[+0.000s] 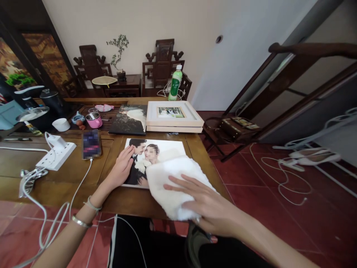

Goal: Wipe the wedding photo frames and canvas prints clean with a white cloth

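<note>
A photo panel (139, 169) with a picture of a couple lies flat near the front edge of the wooden table (111, 195). My left hand (122, 167) rests on the panel's left edge, fingers stretched out and flat. Under my right hand (198, 197) is a white fluffy cloth (170, 173), pressed down with spread fingers. The cloth hides the right part of the panel and hangs a little over the table's front edge.
Behind the panel lie a dark photo panel (126, 121) and stacked white frames (174, 124), with a green-labelled bottle (175, 83) beyond. A phone (91, 144), power strip (57, 154) and pink cup (94, 121) are left. A wooden chair (237, 130) stands right.
</note>
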Tool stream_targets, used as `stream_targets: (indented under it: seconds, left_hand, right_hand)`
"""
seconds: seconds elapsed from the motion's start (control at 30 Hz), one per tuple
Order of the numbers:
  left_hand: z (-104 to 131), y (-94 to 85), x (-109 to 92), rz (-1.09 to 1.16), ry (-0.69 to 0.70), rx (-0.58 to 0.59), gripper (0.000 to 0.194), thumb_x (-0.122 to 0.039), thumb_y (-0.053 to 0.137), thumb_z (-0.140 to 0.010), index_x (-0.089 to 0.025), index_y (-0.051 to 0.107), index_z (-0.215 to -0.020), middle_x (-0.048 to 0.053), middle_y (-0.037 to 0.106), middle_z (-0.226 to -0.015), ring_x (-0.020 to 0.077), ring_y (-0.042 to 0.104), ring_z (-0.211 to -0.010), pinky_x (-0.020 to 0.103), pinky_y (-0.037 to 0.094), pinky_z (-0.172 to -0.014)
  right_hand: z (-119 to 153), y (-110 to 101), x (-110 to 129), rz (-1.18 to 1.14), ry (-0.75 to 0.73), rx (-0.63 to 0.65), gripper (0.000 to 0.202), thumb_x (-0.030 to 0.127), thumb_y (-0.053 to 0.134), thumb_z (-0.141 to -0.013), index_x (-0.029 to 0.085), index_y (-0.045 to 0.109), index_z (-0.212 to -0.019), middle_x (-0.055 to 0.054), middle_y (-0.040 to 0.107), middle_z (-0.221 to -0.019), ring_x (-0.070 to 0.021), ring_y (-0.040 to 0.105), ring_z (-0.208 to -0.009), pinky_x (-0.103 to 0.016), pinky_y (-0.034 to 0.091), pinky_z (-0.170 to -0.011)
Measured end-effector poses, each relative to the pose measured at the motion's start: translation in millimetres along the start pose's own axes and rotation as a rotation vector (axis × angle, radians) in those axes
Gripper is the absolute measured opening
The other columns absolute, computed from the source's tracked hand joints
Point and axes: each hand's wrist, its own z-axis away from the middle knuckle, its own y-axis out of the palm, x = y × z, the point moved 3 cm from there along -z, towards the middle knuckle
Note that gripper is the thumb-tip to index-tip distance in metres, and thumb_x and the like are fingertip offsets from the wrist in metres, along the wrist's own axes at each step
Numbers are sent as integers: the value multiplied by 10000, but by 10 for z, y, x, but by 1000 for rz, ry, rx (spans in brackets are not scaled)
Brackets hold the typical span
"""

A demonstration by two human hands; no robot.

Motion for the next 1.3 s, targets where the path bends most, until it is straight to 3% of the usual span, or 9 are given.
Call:
stream_targets:
  seconds: [0.13, 0.27, 0.37, 0.5, 0.77, 0.9, 1.0, 1.17, 1.3]
  left_hand:
    - [3, -9, -12, 15, 2, 8, 472, -271, 305, -961, -182, 377, -1419, 110, 358, -1501, 215, 256, -1416, 471, 215, -1163]
    - [15, -16, -36, 18, -11, 7, 457, -256, 333, -953, -239, 407, -1404, 83, 372, -1497, 231, 248, -1419, 520, 212, -1145]
    - [21, -19, -54, 21, -14, 4, 448, -237, 331, -949, -260, 439, -1383, 71, 385, -1490, 236, 247, -1418, 537, 216, -1136]
    - [18, -26, -66, 45, 2, -18, 446, -222, 341, -941, -228, 466, -1369, 91, 408, -1471, 230, 259, -1413, 501, 230, -1146]
    - [24, 14, -30, 51, -28, -47, 453, -249, 329, -952, -253, 426, -1394, 71, 411, -1474, 227, 272, -1409, 527, 229, -1141]
    - [19, 18, -29, 31, -29, -34, 464, -280, 324, -957, -199, 411, -1405, 98, 367, -1499, 230, 274, -1410, 495, 230, -1151]
    - [12, 7, -38, 11, -21, -7, 473, -282, 323, -951, -162, 416, -1400, 125, 357, -1500, 241, 272, -1412, 495, 236, -1150]
    - [10, -8, -41, 14, -9, 8, 469, -277, 326, -950, -172, 420, -1397, 122, 358, -1501, 239, 270, -1414, 494, 236, -1150]
    - [10, -4, -32, 2, -13, 11, 460, -273, 331, -953, -189, 421, -1396, 107, 360, -1502, 225, 266, -1416, 478, 228, -1155]
  right_hand:
    - [-233, -29, -450, 75, 66, -74, 431, 22, 475, -632, 190, 682, -971, -100, 438, -1442, -288, 258, -1390, -576, 228, -1111]
    - [-454, -36, -987, 160, 157, -173, 420, 26, 492, -665, 168, 661, -1023, -156, 492, -1392, -296, 336, -1356, -561, 289, -1086]
    - [-527, -24, -1200, 179, 211, -220, 426, 28, 495, -674, 149, 650, -1052, -176, 520, -1360, -304, 363, -1340, -554, 304, -1080]
    - [-454, 15, -1085, 167, 200, -229, 431, 23, 483, -662, 128, 651, -1044, -183, 506, -1372, -317, 304, -1368, -578, 262, -1093]
    - [52, 110, -180, 61, 35, -186, 336, 14, 447, -574, 185, 656, -774, -106, 450, -1433, -309, 214, -1403, -622, 197, -1111]
    - [188, 111, 36, 61, -27, -131, 339, 22, 460, -537, 216, 647, -742, -49, 479, -1417, -286, 268, -1388, -570, 239, -1124]
    - [129, 74, -100, 97, 13, -132, 360, 4, 467, -557, 202, 667, -782, -72, 509, -1389, -280, 302, -1375, -557, 265, -1115]
    - [-245, -25, -715, 205, 188, -92, 467, -48, 476, -605, 129, 668, -992, -173, 397, -1457, -348, 262, -1379, -609, 280, -1077]
    - [-561, -85, -1120, 322, 257, -41, 598, -111, 426, -617, 145, 633, -1117, -140, 366, -1483, -392, 245, -1376, -665, 324, -1013]
